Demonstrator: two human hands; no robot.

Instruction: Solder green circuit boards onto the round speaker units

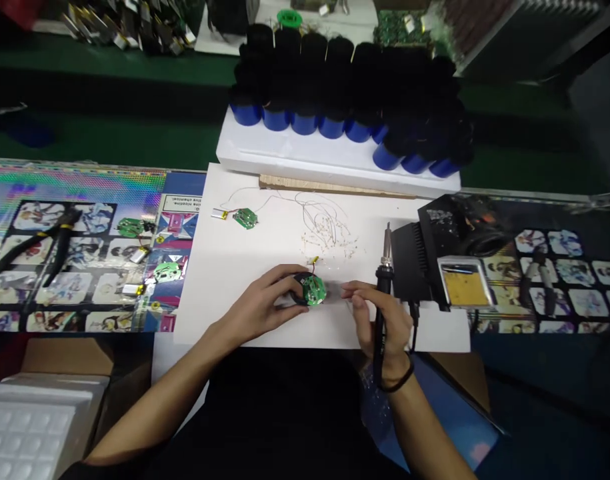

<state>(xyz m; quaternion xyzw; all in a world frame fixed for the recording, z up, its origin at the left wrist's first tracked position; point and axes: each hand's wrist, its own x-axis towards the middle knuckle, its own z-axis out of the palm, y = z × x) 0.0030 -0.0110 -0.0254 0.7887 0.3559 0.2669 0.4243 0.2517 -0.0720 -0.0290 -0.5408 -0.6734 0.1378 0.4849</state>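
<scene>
My left hand [265, 303] grips a dark round housing with a green circuit board [315, 291] on its face, just above the white work sheet. A red wire and a small yellow-ended part [314, 259] stick out at the board's far edge. To the right, my right hand [385, 323] has a black-handled soldering iron [383, 283] tucked in it, the metal tip pointing away from me. Its thumb and forefinger reach toward the board, apart from it; whether they pinch a fine wire I cannot tell.
Thin wires and solder bits [329, 233] lie scattered on the white sheet [209, 293]. Another board [245, 219] with a battery sits at far left. Blue-and-black cylinders [305, 123] line a foam tray behind. A soldering station [412, 260] with a yellow sponge [465, 287] stands right; pliers [59, 240] lie left.
</scene>
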